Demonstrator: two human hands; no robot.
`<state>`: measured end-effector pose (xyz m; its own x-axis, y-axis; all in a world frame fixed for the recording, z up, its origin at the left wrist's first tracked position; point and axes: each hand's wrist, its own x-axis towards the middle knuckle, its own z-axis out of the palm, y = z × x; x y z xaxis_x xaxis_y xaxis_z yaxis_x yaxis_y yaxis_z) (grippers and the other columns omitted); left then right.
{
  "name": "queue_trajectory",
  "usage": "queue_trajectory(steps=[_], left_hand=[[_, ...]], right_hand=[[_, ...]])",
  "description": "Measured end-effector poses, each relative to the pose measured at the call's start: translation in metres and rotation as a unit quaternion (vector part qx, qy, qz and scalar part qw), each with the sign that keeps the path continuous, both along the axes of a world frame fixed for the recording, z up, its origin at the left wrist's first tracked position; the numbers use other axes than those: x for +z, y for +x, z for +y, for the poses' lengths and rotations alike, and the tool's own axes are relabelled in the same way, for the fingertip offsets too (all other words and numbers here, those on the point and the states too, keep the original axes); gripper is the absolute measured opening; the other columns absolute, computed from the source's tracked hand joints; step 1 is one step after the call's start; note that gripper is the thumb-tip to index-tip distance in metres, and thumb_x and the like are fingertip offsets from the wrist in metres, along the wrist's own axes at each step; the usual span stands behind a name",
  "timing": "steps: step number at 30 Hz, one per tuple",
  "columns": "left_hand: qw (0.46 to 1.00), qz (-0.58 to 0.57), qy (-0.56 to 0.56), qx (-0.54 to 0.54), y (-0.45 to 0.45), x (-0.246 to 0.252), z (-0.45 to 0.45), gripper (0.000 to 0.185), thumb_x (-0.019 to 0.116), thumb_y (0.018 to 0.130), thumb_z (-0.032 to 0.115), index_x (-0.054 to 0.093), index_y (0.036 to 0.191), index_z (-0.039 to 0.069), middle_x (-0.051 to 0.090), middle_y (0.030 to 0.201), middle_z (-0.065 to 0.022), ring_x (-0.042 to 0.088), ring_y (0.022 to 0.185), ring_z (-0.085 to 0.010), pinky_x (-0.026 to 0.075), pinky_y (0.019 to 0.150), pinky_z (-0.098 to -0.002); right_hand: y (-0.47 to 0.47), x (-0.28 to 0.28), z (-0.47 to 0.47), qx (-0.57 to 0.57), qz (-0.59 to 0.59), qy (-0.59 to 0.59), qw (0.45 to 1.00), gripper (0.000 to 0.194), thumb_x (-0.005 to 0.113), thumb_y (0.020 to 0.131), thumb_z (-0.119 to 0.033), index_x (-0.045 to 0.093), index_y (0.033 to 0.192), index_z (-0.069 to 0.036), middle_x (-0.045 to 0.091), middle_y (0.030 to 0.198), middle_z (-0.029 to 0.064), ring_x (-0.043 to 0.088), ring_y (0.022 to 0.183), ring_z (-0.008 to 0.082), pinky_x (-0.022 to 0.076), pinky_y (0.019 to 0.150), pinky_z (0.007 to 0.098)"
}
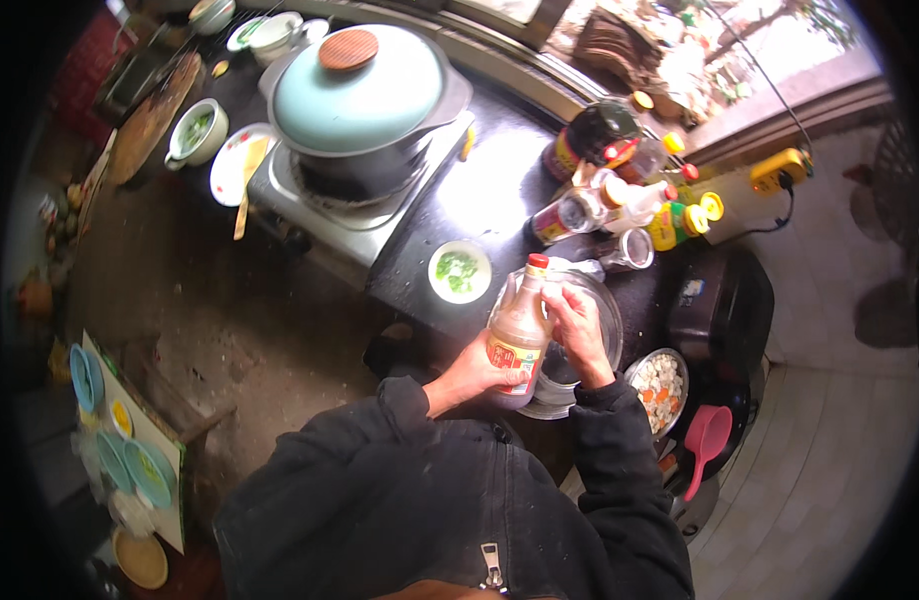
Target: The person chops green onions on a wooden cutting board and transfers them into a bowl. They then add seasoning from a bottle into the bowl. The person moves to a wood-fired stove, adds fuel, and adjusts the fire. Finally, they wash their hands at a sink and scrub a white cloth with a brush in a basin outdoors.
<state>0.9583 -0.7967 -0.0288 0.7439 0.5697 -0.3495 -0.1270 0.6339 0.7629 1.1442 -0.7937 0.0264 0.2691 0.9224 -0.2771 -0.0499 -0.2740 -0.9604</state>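
My left hand [467, 375] is wrapped around the lower part of a plastic sauce bottle [518, 322] with a printed label and a red cap. The bottle stands nearly upright in front of my chest, its cap on. Beside the bottle's neck is my right hand [576, 319], fingers bent; whether they grip the bottle is unclear. Behind both hands, a round metal pan [613, 315] is partly hidden. Just left of the bottle's top sits a small white bowl [434, 286] of chopped green leaves on the black counter [407, 281].
A lidded pot [354, 97] stands on a silver stove [339, 225]. Sauce bottles and jars [617, 187] crowd the counter by the window. At right are a metal bowl of diced food [658, 390] and a pink ladle [707, 435]. A side table [176, 480] holds blue bowls.
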Motion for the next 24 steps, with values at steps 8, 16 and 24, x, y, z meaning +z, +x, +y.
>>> queue_trajectory(steps=[8,16,24], left_hand=[[0.986,-0.043,-0.139,0.085,-0.031,-0.011,-0.009,0.055,0.077,0.082,0.017,0.050,0.128,0.003,0.063,0.113,-0.0066,0.062,0.102,-0.0165,0.051,0.090,-0.0331],[0.987,-0.057,-0.140,0.062,-0.030,-0.026,0.003,0.046,0.072,0.085,0.017,0.053,0.125,0.002,0.064,0.111,-0.0078,0.063,0.101,-0.0165,0.051,0.089,-0.0324],[0.984,-0.030,-0.154,0.080,-0.034,-0.027,-0.002,0.047,0.073,0.084,0.016,0.054,0.125,0.002,0.065,0.110,-0.0076,0.064,0.099,-0.0171,0.052,0.088,-0.0318]], right_hand=[[-0.033,-0.035,0.035,0.085,-0.012,-0.115,0.990,0.020,0.063,0.096,-0.027,0.064,0.085,-0.009,0.054,0.071,-0.0078,0.045,0.062,0.0003,0.0323,0.052,0.0188],[-0.035,-0.049,0.048,0.045,-0.049,-0.093,0.994,0.024,0.064,0.095,-0.028,0.062,0.079,-0.010,0.052,0.065,-0.0078,0.039,0.051,0.0007,0.0277,0.045,0.0203],[-0.046,-0.045,0.049,0.062,-0.066,-0.113,0.989,0.023,0.063,0.094,-0.024,0.063,0.078,-0.008,0.055,0.068,-0.0069,0.044,0.057,0.0016,0.0326,0.050,0.0205]])
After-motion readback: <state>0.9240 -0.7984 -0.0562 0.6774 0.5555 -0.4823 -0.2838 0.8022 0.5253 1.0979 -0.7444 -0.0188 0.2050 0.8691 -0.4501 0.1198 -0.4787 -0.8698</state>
